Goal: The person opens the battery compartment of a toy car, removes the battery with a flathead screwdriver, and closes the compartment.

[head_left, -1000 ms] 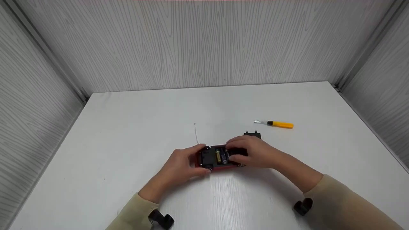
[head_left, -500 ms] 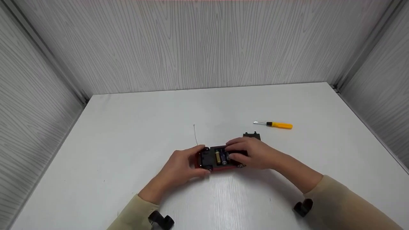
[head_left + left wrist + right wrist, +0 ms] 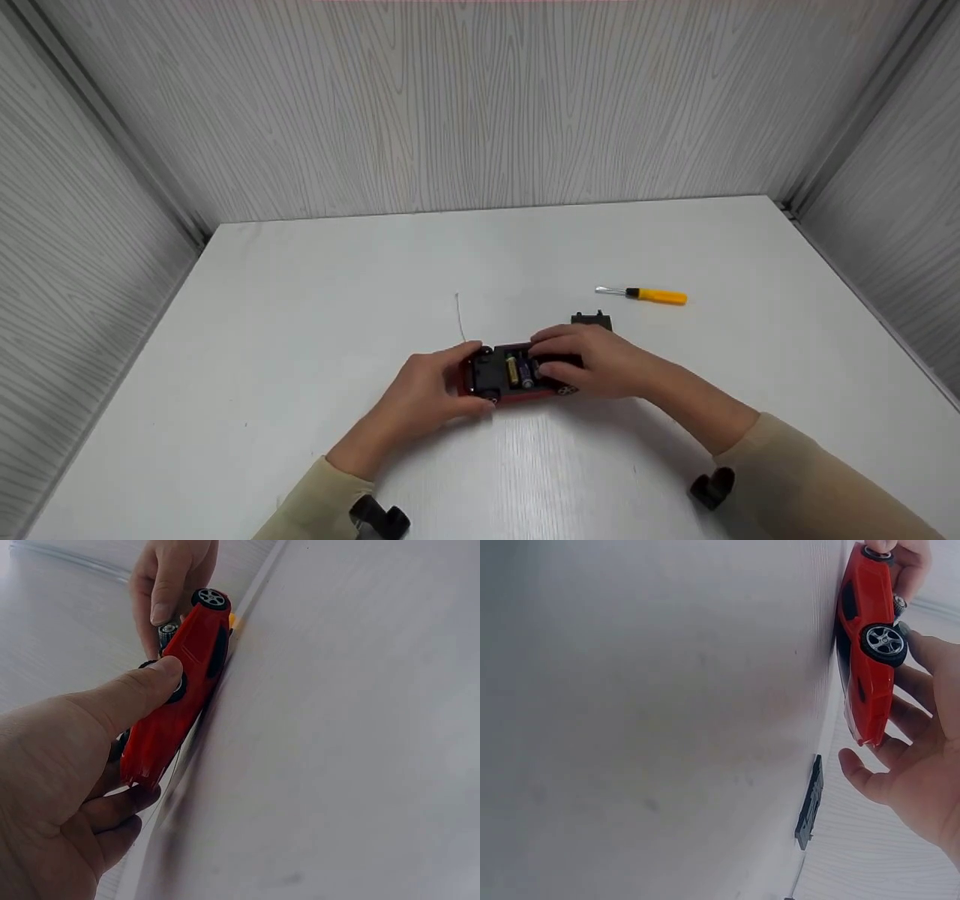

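Note:
A red toy car (image 3: 514,395) lies upside down on the table, its black underside facing up. My left hand (image 3: 431,394) grips one end of it, thumb on the near side by a wheel and fingers on the far side. In the open battery compartment sit a yellow battery (image 3: 513,370) and a dark blue battery (image 3: 526,373) side by side. My right hand (image 3: 596,360) covers the car's other end. Its thumb and fingers pinch another battery (image 3: 537,368) beside the blue one, mostly hidden by them. The red body (image 3: 169,716) shows from the side in the left wrist view.
A black battery cover (image 3: 592,320) lies just beyond my right hand. Farther back rests a screwdriver (image 3: 658,296) with a yellow handle. A thin wire antenna (image 3: 460,319) sticks out from the car over the white table (image 3: 315,292). Wood-grain panels (image 3: 480,105) stand around the table.
Both hands keep their places on the car; the right fingers have barely shifted over the battery compartment. The view has tilted very slightly.

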A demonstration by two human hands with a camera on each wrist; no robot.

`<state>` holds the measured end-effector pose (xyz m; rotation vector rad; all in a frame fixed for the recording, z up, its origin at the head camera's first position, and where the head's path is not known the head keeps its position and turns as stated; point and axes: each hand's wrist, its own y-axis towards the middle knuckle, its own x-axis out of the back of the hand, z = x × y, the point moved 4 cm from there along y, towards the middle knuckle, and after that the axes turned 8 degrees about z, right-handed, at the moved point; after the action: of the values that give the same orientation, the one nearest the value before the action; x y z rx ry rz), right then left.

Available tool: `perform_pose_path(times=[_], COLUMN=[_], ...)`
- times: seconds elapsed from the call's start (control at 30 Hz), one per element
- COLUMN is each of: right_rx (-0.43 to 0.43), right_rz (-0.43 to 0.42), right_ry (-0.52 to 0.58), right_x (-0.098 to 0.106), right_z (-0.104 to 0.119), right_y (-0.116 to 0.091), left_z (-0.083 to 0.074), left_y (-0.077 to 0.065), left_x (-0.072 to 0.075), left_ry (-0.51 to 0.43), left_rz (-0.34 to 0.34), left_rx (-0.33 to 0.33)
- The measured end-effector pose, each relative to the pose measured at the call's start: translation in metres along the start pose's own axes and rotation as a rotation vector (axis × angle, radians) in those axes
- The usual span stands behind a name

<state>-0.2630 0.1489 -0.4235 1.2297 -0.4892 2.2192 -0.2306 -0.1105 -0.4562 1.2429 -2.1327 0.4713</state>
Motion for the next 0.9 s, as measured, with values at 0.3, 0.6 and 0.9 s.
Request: perform_pose_path(times=[0.3,0.6,0.9], right_rx=[-0.021,-0.063,-0.061], right_rz=[-0.007,-0.007,-0.004], right_ry=[0.053,0.069,0.037], right_x=[-0.0010,-0.0010,-0.0005], right_z=[-0.0016,-0.0015,0.0007], right_y=[-0.0011,-0.0003,-0.0007], left_z=[-0.0006,0.0000,0.0004], left_y=[0.0006,0.0006,0.0008], left_x=[-0.0004,-0.0011,-0.0018], left_ry=[0.011,0.013,0.019], left_rz=[-0.009,-0.014,-0.001], left_rx=[-0.030,-0.040,-0.020])
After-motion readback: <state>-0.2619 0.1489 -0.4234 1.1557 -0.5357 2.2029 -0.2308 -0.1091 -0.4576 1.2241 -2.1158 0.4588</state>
